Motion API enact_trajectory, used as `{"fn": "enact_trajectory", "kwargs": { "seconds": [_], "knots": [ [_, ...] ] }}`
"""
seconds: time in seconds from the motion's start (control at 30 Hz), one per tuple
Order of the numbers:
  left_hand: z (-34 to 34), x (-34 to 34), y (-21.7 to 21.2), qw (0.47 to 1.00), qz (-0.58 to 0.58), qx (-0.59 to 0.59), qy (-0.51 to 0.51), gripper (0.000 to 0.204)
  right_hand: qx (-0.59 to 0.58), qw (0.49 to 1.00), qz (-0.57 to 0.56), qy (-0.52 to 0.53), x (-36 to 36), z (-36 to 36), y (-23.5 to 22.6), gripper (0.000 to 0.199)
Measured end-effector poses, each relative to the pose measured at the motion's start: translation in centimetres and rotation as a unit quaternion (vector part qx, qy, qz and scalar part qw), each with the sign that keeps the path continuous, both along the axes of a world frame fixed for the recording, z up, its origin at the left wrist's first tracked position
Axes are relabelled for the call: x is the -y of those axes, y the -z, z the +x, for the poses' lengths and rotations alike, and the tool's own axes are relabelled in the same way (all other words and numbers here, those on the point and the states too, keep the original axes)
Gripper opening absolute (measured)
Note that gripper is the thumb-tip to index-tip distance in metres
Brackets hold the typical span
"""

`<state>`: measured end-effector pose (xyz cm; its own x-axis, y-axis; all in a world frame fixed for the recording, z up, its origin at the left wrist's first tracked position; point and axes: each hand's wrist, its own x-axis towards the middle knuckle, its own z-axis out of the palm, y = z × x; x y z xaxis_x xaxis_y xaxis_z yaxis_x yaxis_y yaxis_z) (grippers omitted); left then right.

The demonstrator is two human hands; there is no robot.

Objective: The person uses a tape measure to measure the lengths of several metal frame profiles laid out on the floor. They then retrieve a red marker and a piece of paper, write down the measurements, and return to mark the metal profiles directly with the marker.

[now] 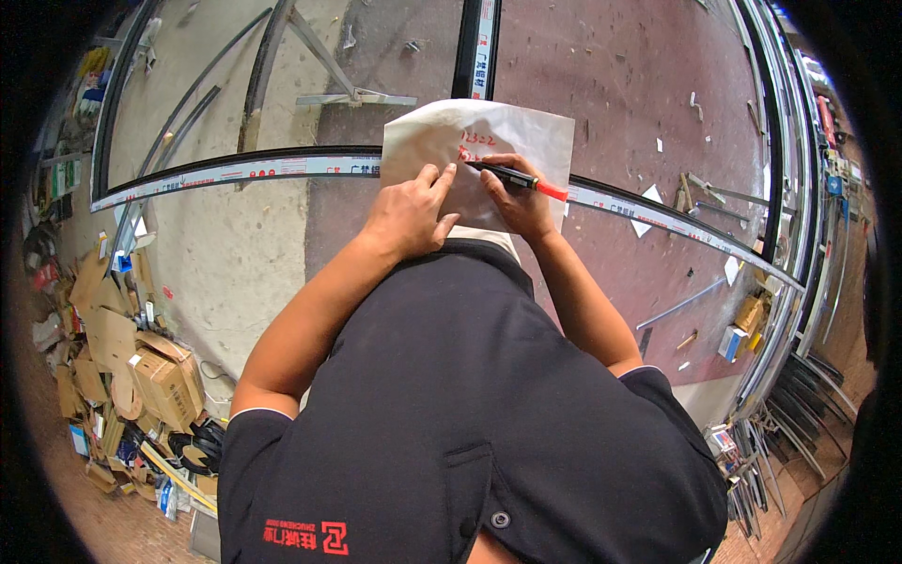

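A sheet of white paper (420, 137) lies across the dark-edged metal frame (252, 169) in front of my body, with red handwriting on its upper middle. My left hand (413, 212) rests flat on the sheet, fingers stretched out, the index fingertip just below the writing. In my right hand (522, 205) is a black marker (512, 175) with a red end, gripped between thumb and fingers. Its tip points left at the writing, close to my left fingertips; whether it touches the paper I cannot tell. The sheet's lower edge is partly hidden by my hands and dark shirt.
An upright bar (475, 52) of the frame runs away beyond the paper. Cardboard boxes (167, 383) and scraps pile up at the lower left. Long metal profiles (794, 141) line the right side. A metal bracket (352, 96) lies on the floor at the far left.
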<state>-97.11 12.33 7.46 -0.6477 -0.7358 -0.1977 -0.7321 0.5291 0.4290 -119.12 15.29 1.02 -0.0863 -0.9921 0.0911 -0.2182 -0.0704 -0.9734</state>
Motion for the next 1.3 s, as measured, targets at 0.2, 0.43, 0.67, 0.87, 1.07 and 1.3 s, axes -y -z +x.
{"fn": "enact_trajectory", "kwargs": {
  "seconds": [0.2, 0.43, 0.67, 0.87, 1.07, 1.3],
  "knots": [
    [-0.29, 0.01, -0.14, 1.0, -0.003, 0.027, -0.008, 0.067, 0.014, 1.0, -0.009, 0.0, -0.05, 0.27, 0.21, 0.016],
    [-0.64, -0.03, -0.22, 0.999, -0.005, 0.042, -0.019, 0.066, -0.102, 0.992, -0.063, -0.037, 0.02, 0.33, -0.65, 0.019],
    [-0.67, -0.11, -0.3, 0.999, -0.006, 0.043, -0.023, 0.065, -0.107, 0.992, -0.061, -0.039, -0.03, 0.51, -0.16, 0.019],
    [-0.72, -0.28, -0.3, 0.999, -0.005, 0.038, -0.032, 0.066, -0.119, 0.99, -0.076, -0.029, 0.07, 0.62, 0.12, 0.018],
    [-0.8, -0.23, -0.32, 0.998, -0.014, 0.048, -0.026, 0.064, -0.092, 0.993, -0.059, -0.044, -0.08, 0.44, 0.12, 0.018],
    [-0.76, -0.24, -0.13, 0.999, -0.025, 0.041, -0.022, 0.065, -0.114, 0.99, -0.083, -0.028, -0.02, 0.35, 0.14, 0.016]
  ]
}}
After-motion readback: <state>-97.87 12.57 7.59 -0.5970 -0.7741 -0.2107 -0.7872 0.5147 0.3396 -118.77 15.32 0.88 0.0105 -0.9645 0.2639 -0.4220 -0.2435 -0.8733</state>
